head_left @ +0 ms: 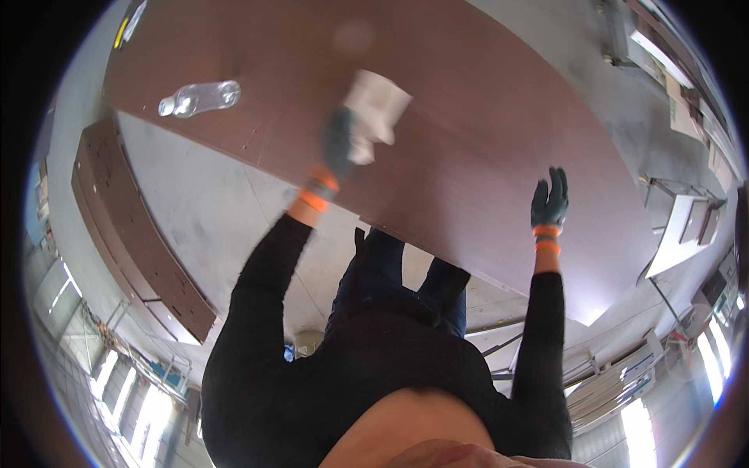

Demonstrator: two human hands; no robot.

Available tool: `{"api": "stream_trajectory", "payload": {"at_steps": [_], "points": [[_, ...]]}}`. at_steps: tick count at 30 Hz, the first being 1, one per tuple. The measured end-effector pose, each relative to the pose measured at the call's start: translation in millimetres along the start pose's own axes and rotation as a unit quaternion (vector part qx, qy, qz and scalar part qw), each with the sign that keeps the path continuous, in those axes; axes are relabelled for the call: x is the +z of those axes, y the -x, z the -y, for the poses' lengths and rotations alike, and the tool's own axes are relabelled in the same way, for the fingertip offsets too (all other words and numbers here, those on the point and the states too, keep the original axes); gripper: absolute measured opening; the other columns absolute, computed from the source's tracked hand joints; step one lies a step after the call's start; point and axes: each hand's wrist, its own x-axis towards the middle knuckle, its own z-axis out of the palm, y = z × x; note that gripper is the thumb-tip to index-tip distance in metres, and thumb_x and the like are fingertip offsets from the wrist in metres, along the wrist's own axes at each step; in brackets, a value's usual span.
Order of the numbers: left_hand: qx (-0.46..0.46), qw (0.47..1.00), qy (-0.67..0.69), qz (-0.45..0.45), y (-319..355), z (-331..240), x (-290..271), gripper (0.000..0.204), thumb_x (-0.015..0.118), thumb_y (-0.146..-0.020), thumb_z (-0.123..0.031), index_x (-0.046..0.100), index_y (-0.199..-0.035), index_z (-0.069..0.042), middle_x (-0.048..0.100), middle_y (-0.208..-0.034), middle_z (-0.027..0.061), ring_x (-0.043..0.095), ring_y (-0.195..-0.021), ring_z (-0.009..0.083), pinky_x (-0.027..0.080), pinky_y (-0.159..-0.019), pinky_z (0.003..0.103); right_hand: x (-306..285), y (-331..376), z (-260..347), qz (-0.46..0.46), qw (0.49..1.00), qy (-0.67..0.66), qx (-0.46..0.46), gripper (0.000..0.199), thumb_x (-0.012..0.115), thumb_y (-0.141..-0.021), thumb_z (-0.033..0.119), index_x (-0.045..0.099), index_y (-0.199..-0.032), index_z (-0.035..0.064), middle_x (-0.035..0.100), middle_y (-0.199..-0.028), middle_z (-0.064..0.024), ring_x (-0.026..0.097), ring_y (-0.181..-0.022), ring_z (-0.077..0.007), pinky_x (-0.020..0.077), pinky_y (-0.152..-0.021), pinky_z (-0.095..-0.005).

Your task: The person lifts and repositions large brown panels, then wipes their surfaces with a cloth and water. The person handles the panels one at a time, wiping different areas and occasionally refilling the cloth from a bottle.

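My left hand (339, 144), in a dark glove with an orange cuff, is closed around a crumpled white cloth (377, 109) and presses it on the large brown wood-grain panel (468, 140); the cloth sticks out beyond my fingers, away from me. The hand is blurred. I judge the cloth soft, light and easy to bunch, best taken by a fistful at its middle. My right hand (550, 201), gloved the same, lies flat with fingers spread on the panel, well apart from the left, near the edge closest to me. The panel looks stiff, smooth and heavy, best gripped at its edges. Far beyond my left hand, off to the left, a clear plastic bottle (200, 98) lies on its side on the panel; I cannot tell what is in it.
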Motion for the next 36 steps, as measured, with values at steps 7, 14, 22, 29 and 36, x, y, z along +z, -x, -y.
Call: {"api": "stream_trajectory", "payload": {"at_steps": [7, 14, 22, 29, 36], "points": [[-0.371, 0.914, 0.149, -0.072, -130, 74, -100, 0.063, 0.066, -0.101, -0.05, 0.062, -0.137, 0.002, 0.067, -0.132, 0.02, 0.063, -0.123, 0.0315, 0.049, -0.105, 0.041, -19, -108, -136, -0.04, 0.984, 0.175, 0.0, 0.045, 0.069, -0.099, 0.036, 0.066, -0.135, 0.0107, 0.064, -0.142, -0.0199, 0.063, -0.128, -0.0402, 0.0524, -0.107, -0.0481], [-0.507, 0.847, -0.105, -0.119, 60, 18, -47, 0.096, 0.078, -0.087, -0.06, 0.049, -0.151, 0.005, 0.043, -0.156, 0.0332, 0.041, -0.147, 0.0439, 0.039, -0.12, 0.051, -36, -169, -253, 0.042, 0.962, 0.266, 0.04, 0.063, 0.058, -0.099, 0.06, 0.06, -0.145, 0.0161, 0.058, -0.151, -0.016, 0.06, -0.133, -0.0398, 0.0482, -0.112, -0.0488], [-0.886, 0.35, 0.299, -0.05, 197, -270, 49, 0.089, 0.054, -0.091, -0.084, 0.054, -0.144, -0.013, 0.062, -0.136, 0.0078, 0.062, -0.116, 0.0238, 0.052, -0.099, 0.05, -34, -186, -327, 0.248, 0.944, 0.188, 0.109, 0.068, 0.053, -0.097, 0.071, 0.075, -0.116, 0.0088, 0.074, -0.119, -0.0224, 0.067, -0.115, -0.0453, 0.0525, -0.098, -0.0531], [-0.822, 0.375, 0.393, -0.173, 153, -319, 67, 0.087, 0.047, -0.097, -0.081, 0.046, -0.156, -0.017, 0.056, -0.151, 0.006, 0.055, -0.135, 0.0291, 0.048, -0.111, 0.051, -14, -195, -343, 0.201, 0.974, 0.09, 0.049, 0.071, 0.06, -0.092, 0.075, 0.076, -0.093, 0.0056, 0.074, -0.088, -0.0201, 0.071, -0.086, -0.0434, 0.054, -0.076, -0.0516], [-0.84, 0.369, 0.37, -0.145, 137, -333, 61, 0.088, 0.046, -0.096, -0.082, 0.045, -0.156, -0.019, 0.056, -0.152, 0.0042, 0.054, -0.136, 0.0274, 0.047, -0.111, 0.051, -14, -207, -350, 0.242, 0.96, 0.047, 0.13, 0.074, 0.069, -0.086, 0.076, 0.069, -0.078, 0.0029, 0.066, -0.071, -0.0145, 0.059, -0.067, -0.0292, 0.0492, -0.069, -0.0463]]}}
